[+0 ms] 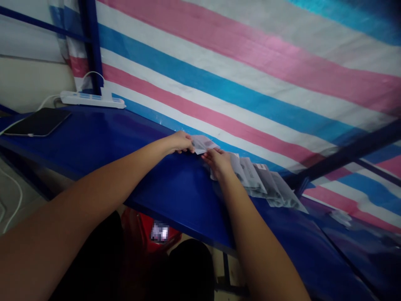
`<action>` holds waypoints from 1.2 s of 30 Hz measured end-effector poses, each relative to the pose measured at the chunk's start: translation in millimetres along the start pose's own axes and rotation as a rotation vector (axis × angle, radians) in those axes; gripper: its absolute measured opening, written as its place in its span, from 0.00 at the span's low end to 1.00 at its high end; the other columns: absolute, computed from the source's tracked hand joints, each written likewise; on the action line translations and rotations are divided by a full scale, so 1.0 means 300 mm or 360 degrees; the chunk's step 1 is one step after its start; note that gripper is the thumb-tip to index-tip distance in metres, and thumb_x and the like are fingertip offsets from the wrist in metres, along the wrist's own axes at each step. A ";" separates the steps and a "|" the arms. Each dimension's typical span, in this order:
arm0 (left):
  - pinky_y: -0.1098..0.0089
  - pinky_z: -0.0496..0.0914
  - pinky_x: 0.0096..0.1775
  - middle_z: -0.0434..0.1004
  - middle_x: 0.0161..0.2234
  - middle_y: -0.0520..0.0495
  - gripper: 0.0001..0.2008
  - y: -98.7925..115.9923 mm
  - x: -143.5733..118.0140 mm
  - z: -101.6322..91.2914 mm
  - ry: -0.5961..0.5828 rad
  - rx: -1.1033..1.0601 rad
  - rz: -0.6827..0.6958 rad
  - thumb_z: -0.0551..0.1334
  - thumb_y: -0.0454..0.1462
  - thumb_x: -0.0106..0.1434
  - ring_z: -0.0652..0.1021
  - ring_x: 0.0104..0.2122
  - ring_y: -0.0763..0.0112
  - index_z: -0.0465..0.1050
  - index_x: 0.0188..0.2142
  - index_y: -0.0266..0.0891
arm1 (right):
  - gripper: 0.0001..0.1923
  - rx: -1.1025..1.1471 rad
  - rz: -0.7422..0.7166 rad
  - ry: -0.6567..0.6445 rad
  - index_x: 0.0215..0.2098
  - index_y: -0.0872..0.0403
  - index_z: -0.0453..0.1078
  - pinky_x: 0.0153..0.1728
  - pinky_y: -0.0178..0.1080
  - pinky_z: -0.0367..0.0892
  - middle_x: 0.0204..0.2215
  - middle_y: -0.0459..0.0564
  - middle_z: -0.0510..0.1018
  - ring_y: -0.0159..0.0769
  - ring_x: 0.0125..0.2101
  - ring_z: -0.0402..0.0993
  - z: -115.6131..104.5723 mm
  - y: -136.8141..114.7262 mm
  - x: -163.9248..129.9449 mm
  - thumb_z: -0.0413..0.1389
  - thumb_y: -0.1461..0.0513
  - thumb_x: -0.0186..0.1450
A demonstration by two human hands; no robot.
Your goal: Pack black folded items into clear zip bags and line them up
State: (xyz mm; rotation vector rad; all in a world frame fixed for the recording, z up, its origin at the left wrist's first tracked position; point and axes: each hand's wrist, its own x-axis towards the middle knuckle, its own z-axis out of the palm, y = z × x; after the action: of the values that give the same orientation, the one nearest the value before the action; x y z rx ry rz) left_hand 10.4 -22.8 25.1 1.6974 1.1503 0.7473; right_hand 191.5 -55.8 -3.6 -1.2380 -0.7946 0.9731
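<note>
My left hand (181,142) and my right hand (219,161) reach to the far edge of a blue table (125,142). Between them lies a small clear packet (203,144). My left hand pinches its left end, and my right hand's fingers touch its near right corner. To the right, a row of several similar grey packets (266,184) lies overlapped along the table's back edge, partly under my right hand.
A white power strip (92,99) with a cable sits at the back left. A dark tablet (39,122) lies at the left end. A pink, blue and white striped tarp (250,75) hangs behind. A red object (150,234) sits under the table.
</note>
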 end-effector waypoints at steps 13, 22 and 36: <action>0.71 0.60 0.23 0.62 0.18 0.55 0.13 -0.031 0.036 -0.076 -0.0279 -0.0168 0.0027 0.67 0.31 0.47 0.64 0.18 0.77 0.61 0.23 0.41 | 0.07 0.0118 -0.0340 0.0354 0.28 0.55 0.66 0.31 0.32 0.79 0.19 0.43 0.71 0.28 0.24 0.73 -0.083 -0.066 0.058 0.57 0.71 0.55; 0.68 0.62 0.25 0.62 0.18 0.53 0.10 -0.052 0.051 -0.092 -0.0306 -0.0186 0.0077 0.66 0.33 0.48 0.64 0.19 0.75 0.63 0.21 0.42 | 0.19 0.0147 -0.0371 0.0563 0.36 0.51 0.56 0.29 0.38 0.80 0.24 0.39 0.72 0.30 0.23 0.75 -0.107 -0.094 0.063 0.59 0.72 0.54; 0.66 0.62 0.26 0.65 0.21 0.49 0.10 -0.049 0.054 -0.094 -0.0119 -0.0176 0.0072 0.61 0.36 0.54 0.65 0.20 0.75 0.63 0.19 0.41 | 0.06 -0.0043 -0.0389 0.0496 0.28 0.56 0.65 0.30 0.36 0.79 0.19 0.43 0.72 0.29 0.21 0.73 -0.136 -0.122 0.057 0.57 0.70 0.58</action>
State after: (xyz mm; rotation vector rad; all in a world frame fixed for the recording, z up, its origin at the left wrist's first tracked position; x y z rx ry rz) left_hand -12.9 4.3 22.5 1.6496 1.0043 0.7551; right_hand 241.3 -58.1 25.3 -1.2449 -0.6936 0.5564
